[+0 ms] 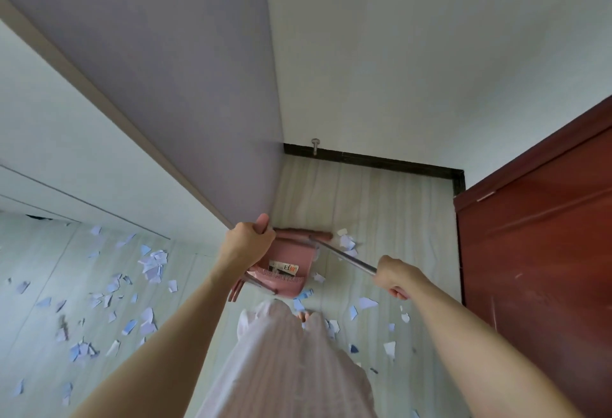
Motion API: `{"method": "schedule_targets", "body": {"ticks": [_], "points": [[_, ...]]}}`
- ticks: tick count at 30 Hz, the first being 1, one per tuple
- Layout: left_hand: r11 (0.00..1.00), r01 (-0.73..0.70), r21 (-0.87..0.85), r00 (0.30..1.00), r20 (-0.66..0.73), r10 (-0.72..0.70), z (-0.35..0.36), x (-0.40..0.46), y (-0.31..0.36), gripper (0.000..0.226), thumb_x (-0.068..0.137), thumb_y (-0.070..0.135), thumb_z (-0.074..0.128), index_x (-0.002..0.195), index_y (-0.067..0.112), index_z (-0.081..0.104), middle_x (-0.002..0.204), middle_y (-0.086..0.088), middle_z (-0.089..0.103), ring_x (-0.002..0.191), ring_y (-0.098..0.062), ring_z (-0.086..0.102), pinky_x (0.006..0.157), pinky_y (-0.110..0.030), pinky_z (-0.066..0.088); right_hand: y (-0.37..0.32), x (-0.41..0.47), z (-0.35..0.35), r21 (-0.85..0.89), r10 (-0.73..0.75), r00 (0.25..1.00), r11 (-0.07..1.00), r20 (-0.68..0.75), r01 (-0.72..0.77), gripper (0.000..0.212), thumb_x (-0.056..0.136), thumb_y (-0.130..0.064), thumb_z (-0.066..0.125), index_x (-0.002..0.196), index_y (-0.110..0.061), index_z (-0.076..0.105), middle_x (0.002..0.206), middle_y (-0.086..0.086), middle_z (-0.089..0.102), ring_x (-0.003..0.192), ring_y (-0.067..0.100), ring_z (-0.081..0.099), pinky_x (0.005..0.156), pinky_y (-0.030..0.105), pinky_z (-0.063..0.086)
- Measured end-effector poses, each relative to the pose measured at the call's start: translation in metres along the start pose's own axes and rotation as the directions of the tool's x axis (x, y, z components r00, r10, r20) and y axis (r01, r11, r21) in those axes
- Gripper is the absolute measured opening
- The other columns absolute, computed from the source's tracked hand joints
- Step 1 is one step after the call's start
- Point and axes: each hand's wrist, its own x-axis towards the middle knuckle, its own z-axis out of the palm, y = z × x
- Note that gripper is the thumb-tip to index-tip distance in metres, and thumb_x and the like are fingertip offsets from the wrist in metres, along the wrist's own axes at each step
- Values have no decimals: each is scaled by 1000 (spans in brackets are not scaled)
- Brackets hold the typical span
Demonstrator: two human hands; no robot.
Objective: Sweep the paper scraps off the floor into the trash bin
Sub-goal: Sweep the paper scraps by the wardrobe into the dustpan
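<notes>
A pink dustpan (287,272) stands on the pale floor just ahead of my feet, with a label on its back. My left hand (247,241) is shut on the top of the dustpan's handle. My right hand (394,280) is shut on the metal broom handle (344,257), which slants down left to a pink broom head (318,235) behind the dustpan. White and blue paper scraps (346,242) lie beside the broom head. Several more paper scraps (154,265) are strewn over the floor on the left and around my feet. No trash bin is in view.
A grey cabinet side (198,103) rises on the left, close to my left hand. A dark red wooden door (536,252) stands on the right. A white wall with a dark baseboard (371,161) and a metal door stop (315,146) closes the far end.
</notes>
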Motion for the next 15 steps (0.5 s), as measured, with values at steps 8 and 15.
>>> {"method": "schedule_targets", "body": {"ticks": [8,15], "points": [[987,-38,153,996,-70,49,25,-62,-37,32,88,34,46,83,8,64,68,-7,60,64,-29,67,74,-39,60,54,-36,70,41,57,998,998,15,-57,52,92,-12,33,144,-10,37,64,6,48,41,10,40,47,21,34],[968,-80,240,994,-48,94,33,-83,-41,31,90,35,47,92,10,66,71,-4,61,59,-24,64,75,-35,59,84,-56,53,318,131,991,942,-37,-112,13,87,-8,35,77,-11,43,59,7,39,44,14,30,41,20,24]]}}
